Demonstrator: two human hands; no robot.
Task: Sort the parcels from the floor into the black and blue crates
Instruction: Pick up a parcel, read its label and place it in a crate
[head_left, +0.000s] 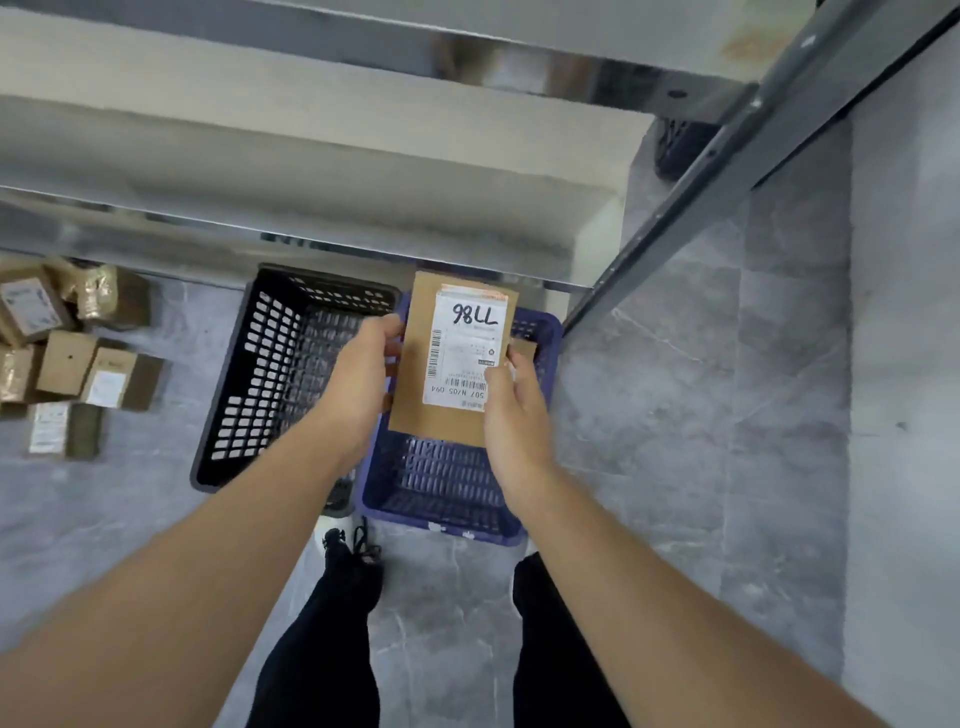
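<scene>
Both hands hold one flat cardboard parcel (457, 358) up in the middle of the view, over the far part of the blue crate (441, 493). The left hand (363, 374) grips the parcel's left edge, its fingers (387, 332) curled closed around that edge. The right hand (511, 410) grips the near right corner, with the thumb pressed on the white shipping label (465, 348) and the other fingers wrapped behind the right edge. The label faces up, with a barcode, small printed text and large handwritten black characters at its far end.

The blue crate sits on the grey tiled floor (675, 415) just in front of the person's feet. The black crate (275, 374) stands just beside it on the left, their sides close or touching; its slotted walls are visible and no parcels show inside it. What lies in the blue crate under the parcel cannot be told.

On the floor at far left lies a pile of parcels (67, 358), brown boxes with white labels, well apart from the crates. A metal shelf (311, 156) spans the far side, above the crates' far ends. The person's dark trouser legs (332, 649) fill the near middle.
</scene>
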